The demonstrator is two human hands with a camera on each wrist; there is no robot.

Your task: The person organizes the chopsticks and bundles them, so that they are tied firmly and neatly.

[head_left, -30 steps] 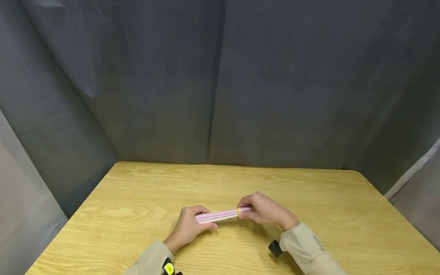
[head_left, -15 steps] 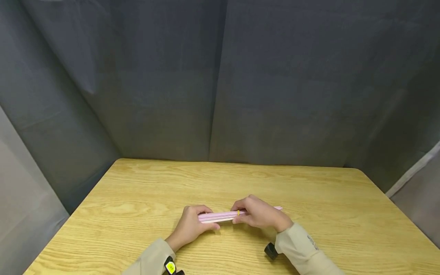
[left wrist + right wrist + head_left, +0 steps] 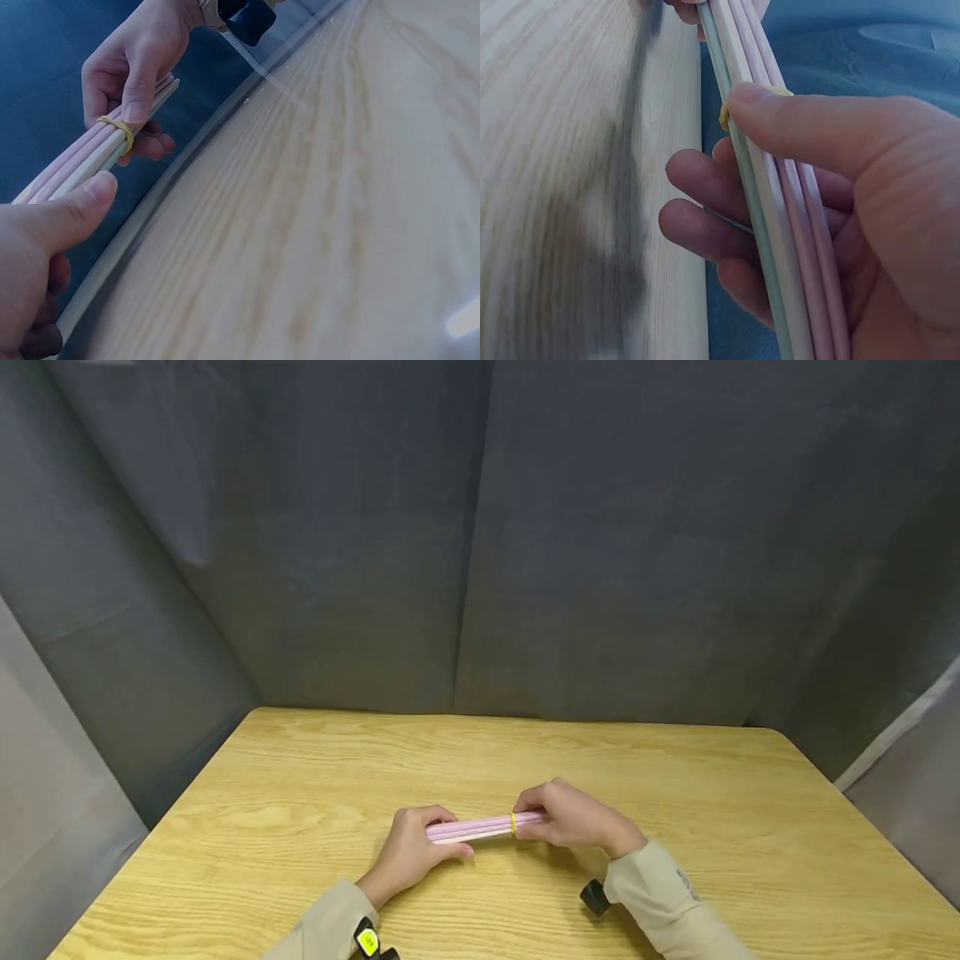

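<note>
The fingers [image 3: 705, 217] of the right hand [image 3: 573, 818] were curled under a bundle of pink sticks [image 3: 480, 827], with the thumb pressed on top at a yellow rubber band [image 3: 513, 824]. The left hand [image 3: 412, 852] gripped the opposite end of the bundle, its thumb laid along the sticks and its fingers curled beneath.

The bundle consisted of several thin, straight rods, mostly pale pink, with one paler, whitish rod along one edge. The yellow rubber band encircled all of them just beside the right thumb. The bundle was held roughly level, low over the near centre of the table [image 3: 300, 793]; whether it touched the surface could not be determined.

The table had a light wood-grain top. Both forearms wore beige sleeves [image 3: 660, 893], each with a black wrist-mounted camera unit [image 3: 595, 897]. A dark grey fabric backdrop [image 3: 480, 543] enclosed the table at the rear and on both sides. Nothing stood between the hands and the bundle.
</note>
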